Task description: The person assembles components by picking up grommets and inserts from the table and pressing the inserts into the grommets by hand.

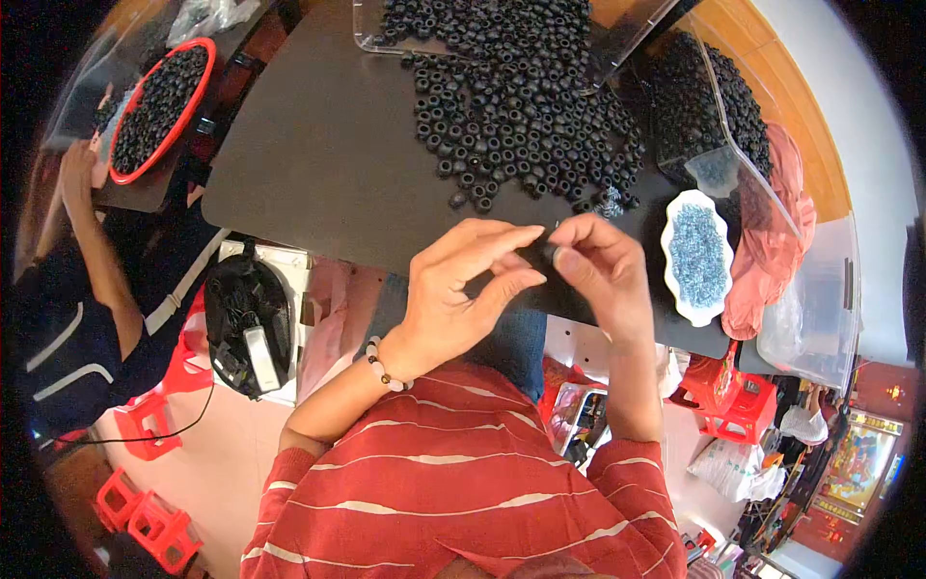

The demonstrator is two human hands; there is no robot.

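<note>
My right hand (606, 275) is closed, thumb and fingertips pinching a small black round piece (549, 254) that is mostly hidden by the fingers. Facing it, my left hand (458, 294) has its thumb and fingers apart with nothing visible between them. Just beyond both hands, many loose black round pieces with holes (502, 145) are spread over the dark table (299, 145). A few small clear-bluish bits (610, 203) lie at the near edge of that spread. Right of my right hand is a white scalloped dish (669, 275) filled with tiny translucent blue pieces (699, 256).
Clear plastic bins (719, 96) of black pieces stand at the back and right, beside a pink plastic bag (776, 241). At left, another person's arm (106, 261) reaches near a red-rimmed basket (200, 106) of black pieces. A black bag (246, 309) and red stools (159, 531) are below.
</note>
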